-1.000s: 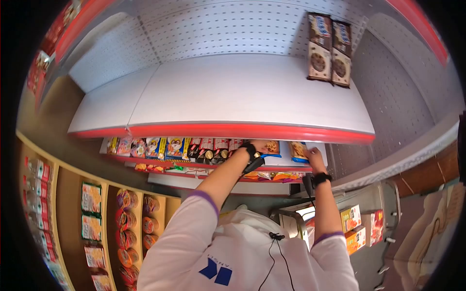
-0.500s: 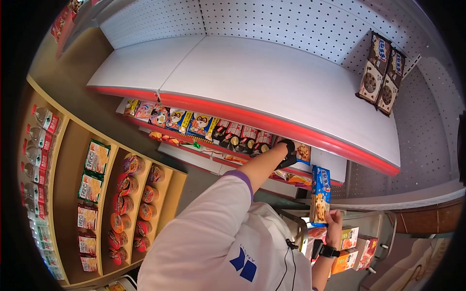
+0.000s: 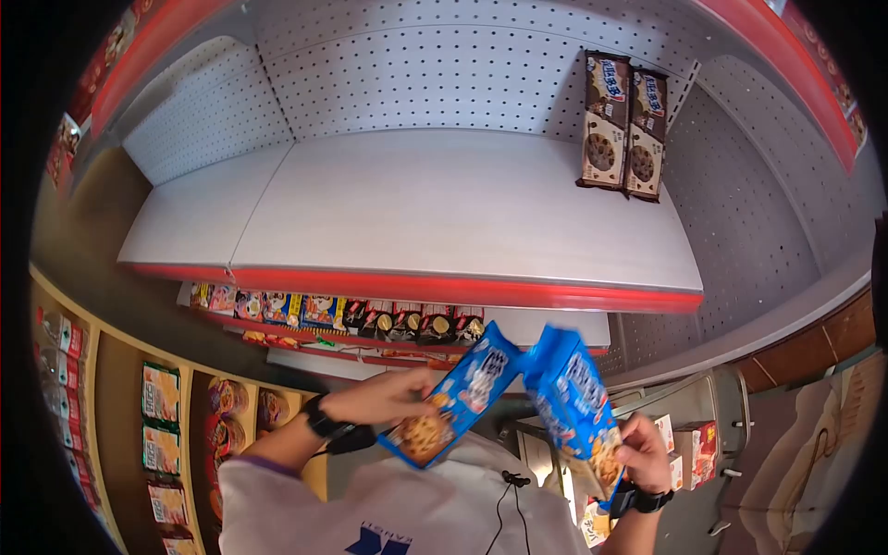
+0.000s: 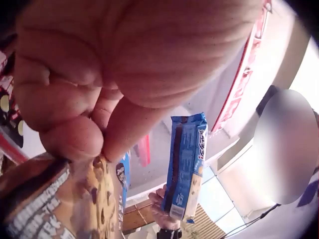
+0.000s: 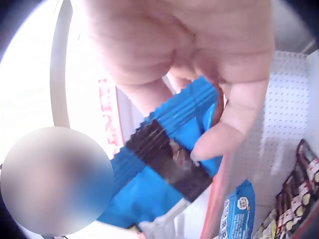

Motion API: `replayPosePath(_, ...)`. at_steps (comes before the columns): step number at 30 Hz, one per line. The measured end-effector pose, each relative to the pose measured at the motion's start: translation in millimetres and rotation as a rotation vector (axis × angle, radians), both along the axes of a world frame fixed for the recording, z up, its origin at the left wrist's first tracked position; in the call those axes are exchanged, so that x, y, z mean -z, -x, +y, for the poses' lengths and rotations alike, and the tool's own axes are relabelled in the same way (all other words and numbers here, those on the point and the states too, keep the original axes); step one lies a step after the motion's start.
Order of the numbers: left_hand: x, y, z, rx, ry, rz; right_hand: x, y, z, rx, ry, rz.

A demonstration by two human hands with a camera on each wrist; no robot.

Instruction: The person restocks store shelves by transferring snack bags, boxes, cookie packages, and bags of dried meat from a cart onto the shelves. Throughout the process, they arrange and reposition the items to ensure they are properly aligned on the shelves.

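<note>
In front of the shelf edge, my left hand pinches the lower end of a blue cookie pack, thumb and fingers at the printed cookie picture. The left wrist view shows those fingertips gripping the pack's end. To the right, my right hand holds a second blue cookie pack near its bottom, its top tilted up and left. A crimped end of that pack shows close up under the right hand in the right wrist view. The upper ends of both packs come near each other.
The upper shelf has a red front edge and carries two brown cookie packs at its right end. Below it, a lower shelf holds a row of snack packs. A wooden rack with noodle cups stands left; a metal cart with boxes stands right.
Both hands were at the lower shelf with the blue cookie packs. The right hand drew its pack out first, then the left; both packs are now outside, before the shelf edge.
</note>
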State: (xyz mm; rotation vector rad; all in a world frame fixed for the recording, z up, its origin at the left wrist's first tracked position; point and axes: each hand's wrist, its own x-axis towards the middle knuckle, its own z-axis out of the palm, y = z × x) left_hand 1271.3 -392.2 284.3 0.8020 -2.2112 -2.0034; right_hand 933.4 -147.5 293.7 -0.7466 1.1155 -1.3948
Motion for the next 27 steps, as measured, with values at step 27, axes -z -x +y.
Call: replayPosePath(27, -181, -9, -111, -0.621, 0.316, 0.355, -104, 24, -381, 0.597, 0.146, 1.214)
